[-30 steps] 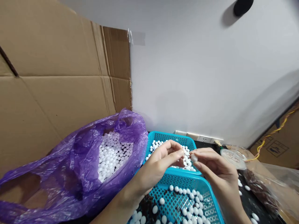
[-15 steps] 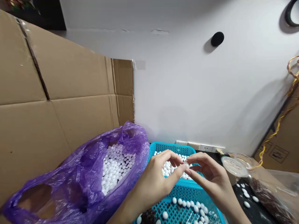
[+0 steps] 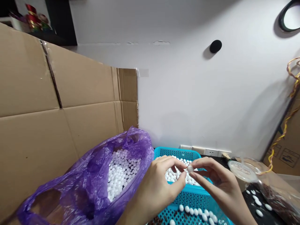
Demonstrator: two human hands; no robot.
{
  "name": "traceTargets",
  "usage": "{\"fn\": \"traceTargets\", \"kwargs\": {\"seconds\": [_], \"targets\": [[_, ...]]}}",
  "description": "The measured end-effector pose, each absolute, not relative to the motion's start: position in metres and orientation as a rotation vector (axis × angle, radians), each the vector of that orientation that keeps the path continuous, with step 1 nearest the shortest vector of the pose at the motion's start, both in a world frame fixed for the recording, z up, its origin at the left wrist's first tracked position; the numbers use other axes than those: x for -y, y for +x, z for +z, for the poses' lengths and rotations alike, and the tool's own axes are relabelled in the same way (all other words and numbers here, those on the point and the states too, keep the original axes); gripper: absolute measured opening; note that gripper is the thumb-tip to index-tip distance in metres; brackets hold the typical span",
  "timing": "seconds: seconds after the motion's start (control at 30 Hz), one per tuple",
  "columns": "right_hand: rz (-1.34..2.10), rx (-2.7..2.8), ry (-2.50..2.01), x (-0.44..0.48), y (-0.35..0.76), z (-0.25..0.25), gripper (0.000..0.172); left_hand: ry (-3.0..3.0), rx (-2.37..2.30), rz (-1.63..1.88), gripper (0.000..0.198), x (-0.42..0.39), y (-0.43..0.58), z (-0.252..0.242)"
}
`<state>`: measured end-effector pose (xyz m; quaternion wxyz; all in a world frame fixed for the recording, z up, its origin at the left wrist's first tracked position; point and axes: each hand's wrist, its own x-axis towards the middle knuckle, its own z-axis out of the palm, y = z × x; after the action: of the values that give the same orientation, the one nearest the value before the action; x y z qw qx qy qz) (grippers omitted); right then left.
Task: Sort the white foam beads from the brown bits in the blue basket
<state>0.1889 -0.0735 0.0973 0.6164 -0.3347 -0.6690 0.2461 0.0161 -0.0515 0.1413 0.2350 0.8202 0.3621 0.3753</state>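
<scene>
R hand (image 3: pixel 217 179) pinches a white ball (image 3: pixel 190 168) w/ thumb + finger, low in pic, right of middle — L hand (image 3: pixel 162 178) has thumb + finger a bit open, tips nr it — can't tell if touching.

Seemingly a home: figurine (image 3: pixel 32 18), sockets (image 3: pixel 211 152)

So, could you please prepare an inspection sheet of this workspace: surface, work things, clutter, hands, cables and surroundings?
Surface: black tabletop, partly covered.
Job's things: one white ball between the hands; turquoise far basket, turquoise near basket and purple plastic bag, each containing white balls.
Clutter: loose white oval pieces; lidded tub; clear bag with dark brown contents.
Hands: right hand pinches the ball; left hand has fingertips close by, contact unclear.
Cables: twisted yellow cable at right.
Surroundings: cardboard panel, white wall, wall socket.
</scene>
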Motion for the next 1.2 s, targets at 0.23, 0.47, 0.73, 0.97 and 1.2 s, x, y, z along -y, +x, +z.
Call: {"fn": "traceTargets", "kwargs": {"seconds": [0.23,0.47,0.73,0.97,1.2], "targets": [[0.521,1.58,-0.822,0.075,0.188,0.094,0.009,2.294,-1.092,1.077,0.012,0.053,0.018,0.138],[0.478,1.641,-0.903,0.075,0.195,0.092,0.008,2.393,-1.203,0.959,0.014,0.054,0.009,0.143],[0.127,1.97,-1.222,0.034,0.221,0.068,0.025,2.694,-1.145,0.492,0.015,0.052,-0.013,0.134],[0.095,2.062,-1.294,0.056,0.227,0.082,0.02,2.778,-1.25,0.476,0.03,0.062,-0.023,0.142],[0.259,2.261,-1.343,0.085,0.219,0.094,0.021,2.857,-0.938,0.44,0.03,0.065,-0.027,0.136]]}}
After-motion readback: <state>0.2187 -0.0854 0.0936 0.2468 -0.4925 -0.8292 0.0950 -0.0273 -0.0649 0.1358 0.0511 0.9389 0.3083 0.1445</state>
